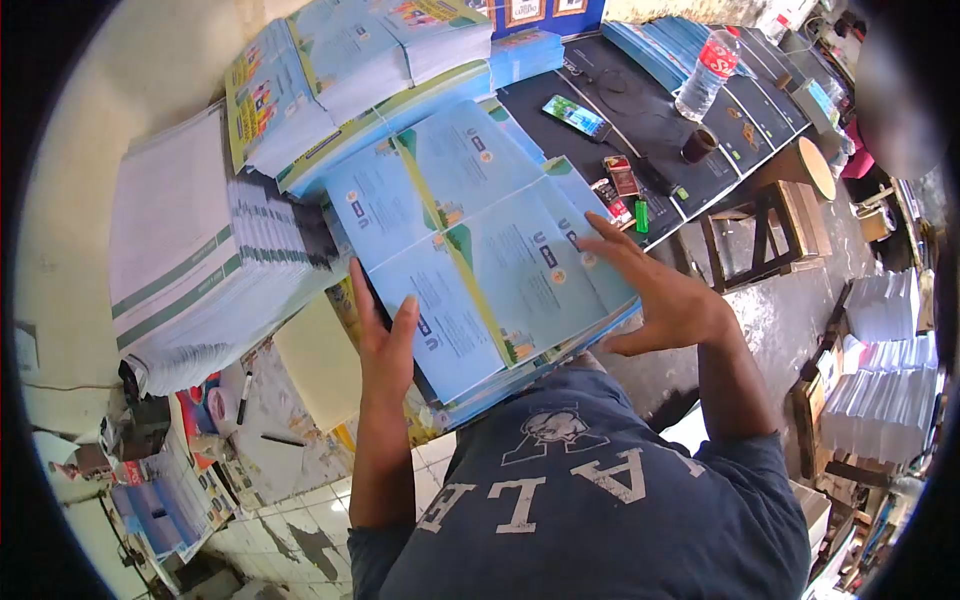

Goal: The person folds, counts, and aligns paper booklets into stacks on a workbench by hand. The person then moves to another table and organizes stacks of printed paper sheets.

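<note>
A stack of light-blue printed sheets [500,250], with green-yellow bands crossing it, lies in front of my body. My left hand [385,335] grips its left edge, with the thumb over the top sheet and the fingers along the side. Across the right edge, my right hand [665,290] has its fingers spread on the top and its thumb low by the near corner. The undersides of both hands are hidden. Right behind rise taller piles of blue and yellow booklets [360,50], partly touching the stack's far side.
White sheets with green stripes [180,230] are piled at left. On the black table [640,90] are a phone [576,117], a water bottle [708,75], a dark cup [699,146], small packs [621,176] and a green lighter [641,216]. A wooden stool [770,235] and paper stacks [880,410] stand at right.
</note>
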`<state>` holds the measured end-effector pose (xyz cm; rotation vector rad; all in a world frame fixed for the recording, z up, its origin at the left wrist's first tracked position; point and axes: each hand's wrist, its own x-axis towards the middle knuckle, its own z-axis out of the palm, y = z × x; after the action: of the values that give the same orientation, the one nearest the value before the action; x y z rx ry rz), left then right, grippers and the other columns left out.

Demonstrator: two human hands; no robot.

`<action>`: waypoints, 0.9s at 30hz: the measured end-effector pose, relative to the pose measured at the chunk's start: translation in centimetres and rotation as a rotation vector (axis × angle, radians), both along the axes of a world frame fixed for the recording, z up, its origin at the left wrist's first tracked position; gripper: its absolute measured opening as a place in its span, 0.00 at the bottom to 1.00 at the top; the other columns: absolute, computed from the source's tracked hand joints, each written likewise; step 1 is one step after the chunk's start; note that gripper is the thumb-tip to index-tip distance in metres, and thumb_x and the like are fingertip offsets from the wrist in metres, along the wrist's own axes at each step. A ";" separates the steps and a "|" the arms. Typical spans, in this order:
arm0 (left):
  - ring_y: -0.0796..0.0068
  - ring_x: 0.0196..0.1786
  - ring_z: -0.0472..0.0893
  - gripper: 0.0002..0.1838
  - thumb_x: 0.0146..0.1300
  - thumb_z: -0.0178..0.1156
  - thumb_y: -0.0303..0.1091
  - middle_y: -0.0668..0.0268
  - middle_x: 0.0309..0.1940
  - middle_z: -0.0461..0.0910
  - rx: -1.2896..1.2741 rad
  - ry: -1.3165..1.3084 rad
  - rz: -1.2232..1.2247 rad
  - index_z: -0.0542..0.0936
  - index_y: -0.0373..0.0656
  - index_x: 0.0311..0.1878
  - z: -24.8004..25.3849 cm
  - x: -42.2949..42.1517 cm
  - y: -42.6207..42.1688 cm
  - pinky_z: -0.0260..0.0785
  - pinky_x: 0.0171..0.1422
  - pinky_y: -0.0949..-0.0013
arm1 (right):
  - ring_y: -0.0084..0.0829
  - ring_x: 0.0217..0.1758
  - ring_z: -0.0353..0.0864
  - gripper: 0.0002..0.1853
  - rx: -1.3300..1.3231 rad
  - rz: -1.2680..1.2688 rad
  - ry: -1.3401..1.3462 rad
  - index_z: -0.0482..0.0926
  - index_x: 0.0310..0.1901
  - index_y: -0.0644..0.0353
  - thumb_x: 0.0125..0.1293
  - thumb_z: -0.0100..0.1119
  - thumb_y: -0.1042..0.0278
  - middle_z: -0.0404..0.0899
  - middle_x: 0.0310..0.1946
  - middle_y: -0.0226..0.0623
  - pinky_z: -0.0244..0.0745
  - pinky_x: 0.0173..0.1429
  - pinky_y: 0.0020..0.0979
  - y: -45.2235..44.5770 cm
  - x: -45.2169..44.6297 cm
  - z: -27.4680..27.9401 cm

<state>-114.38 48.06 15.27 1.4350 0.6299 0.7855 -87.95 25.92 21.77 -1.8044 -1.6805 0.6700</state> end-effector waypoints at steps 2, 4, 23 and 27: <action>0.65 0.77 0.59 0.43 0.76 0.55 0.32 0.52 0.79 0.55 -0.002 -0.003 0.023 0.40 0.38 0.83 -0.4 -0.6 -0.3 0.50 0.80 0.62 | 0.55 0.81 0.59 0.64 0.053 -0.024 -0.005 0.50 0.81 0.54 0.44 0.84 0.62 0.45 0.82 0.54 0.67 0.76 0.48 -0.5 -0.8 -0.3; 0.63 0.78 0.58 0.41 0.77 0.54 0.35 0.52 0.80 0.53 0.040 -0.021 0.073 0.41 0.38 0.83 -0.7 -0.8 -0.5 0.49 0.81 0.61 | 0.54 0.81 0.59 0.73 -0.110 -0.233 0.085 0.41 0.82 0.55 0.40 0.87 0.62 0.52 0.80 0.55 0.62 0.79 0.47 -0.9 -1.1 -1.0; 0.60 0.75 0.67 0.41 0.80 0.41 0.61 0.50 0.73 0.66 -0.483 0.102 0.138 0.52 0.39 0.82 2.7 -6.3 -4.7 0.60 0.76 0.53 | 0.54 0.83 0.52 0.65 0.081 -0.375 1.035 0.33 0.83 0.48 0.60 0.71 0.35 0.50 0.81 0.57 0.53 0.81 0.51 -1.4 -0.2 -4.8; 0.57 0.76 0.66 0.42 0.79 0.44 0.61 0.50 0.73 0.66 -0.429 0.198 0.118 0.51 0.38 0.81 3.2 -5.9 -4.8 0.57 0.79 0.50 | 0.48 0.80 0.59 0.46 0.012 -0.396 0.999 0.41 0.82 0.55 0.77 0.44 0.33 0.57 0.78 0.58 0.54 0.81 0.44 -0.4 -0.4 -4.2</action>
<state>-120.23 43.30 18.45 1.0930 0.9783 0.5579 -88.31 25.49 17.55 -1.3413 -0.6427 1.1109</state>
